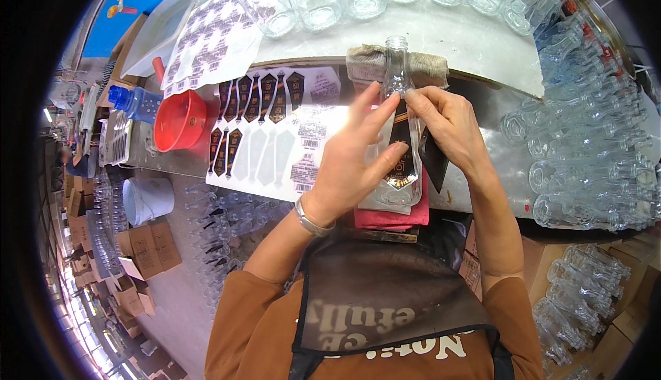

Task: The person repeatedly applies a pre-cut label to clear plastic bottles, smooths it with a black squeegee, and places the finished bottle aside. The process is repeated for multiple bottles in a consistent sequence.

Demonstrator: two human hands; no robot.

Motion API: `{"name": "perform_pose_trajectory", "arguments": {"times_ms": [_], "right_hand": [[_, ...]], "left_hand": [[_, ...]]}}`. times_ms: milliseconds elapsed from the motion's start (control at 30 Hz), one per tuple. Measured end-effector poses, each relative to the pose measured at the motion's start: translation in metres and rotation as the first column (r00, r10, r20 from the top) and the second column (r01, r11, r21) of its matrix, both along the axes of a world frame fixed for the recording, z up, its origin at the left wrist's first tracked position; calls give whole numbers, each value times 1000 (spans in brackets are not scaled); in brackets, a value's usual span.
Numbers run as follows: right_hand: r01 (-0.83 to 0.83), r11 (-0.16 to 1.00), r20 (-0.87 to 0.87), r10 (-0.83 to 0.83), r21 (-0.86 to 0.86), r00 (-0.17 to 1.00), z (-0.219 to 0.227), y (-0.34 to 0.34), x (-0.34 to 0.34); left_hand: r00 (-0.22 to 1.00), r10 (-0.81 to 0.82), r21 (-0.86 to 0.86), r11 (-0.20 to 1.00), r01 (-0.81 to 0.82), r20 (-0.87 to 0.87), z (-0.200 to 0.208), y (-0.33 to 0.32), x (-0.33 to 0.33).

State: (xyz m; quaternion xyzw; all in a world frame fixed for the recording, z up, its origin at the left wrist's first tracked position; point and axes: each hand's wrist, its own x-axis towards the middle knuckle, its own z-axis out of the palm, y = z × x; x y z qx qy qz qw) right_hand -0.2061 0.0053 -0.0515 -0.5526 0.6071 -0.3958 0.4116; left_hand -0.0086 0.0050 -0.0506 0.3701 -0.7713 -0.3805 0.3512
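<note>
A clear glass bottle (pixel 398 70) lies in front of me, its neck pointing away and resting on a folded beige cloth (pixel 430 68). On its front is a black, tie-shaped label (pixel 402 139) with gold and white print. My left hand (pixel 351 152) is open, fingers spread and slightly blurred, with its thumb against the label's lower part. At the bottle's shoulder, the thumb and fingers of my right hand (pixel 447 121) are closed at the label's narrow top. Beneath that hand is a dark flat piece (pixel 433 164); whether I hold it is unclear.
A label sheet (pixel 275 156) lies left of the bottle, beside a red bowl (pixel 180 121) and a blue-capped bottle (pixel 141 103). Several glass bottles stand at the back (pixel 365 1) and are stacked at right (pixel 578 187). Red cloth (pixel 392 219) lies under the bottle's base.
</note>
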Motion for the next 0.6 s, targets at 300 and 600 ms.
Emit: {"name": "perform_pose_trajectory", "arguments": {"times_ms": [300, 600], "right_hand": [[-29, 999, 13, 30, -42, 999, -6, -2, -3], [388, 885, 765, -433, 259, 476, -69, 33, -36]], "left_hand": [[1000, 6, -42, 999, -6, 11, -1, 1, 0], [1000, 4, -26, 1000, -4, 3, 0, 2, -2]]}}
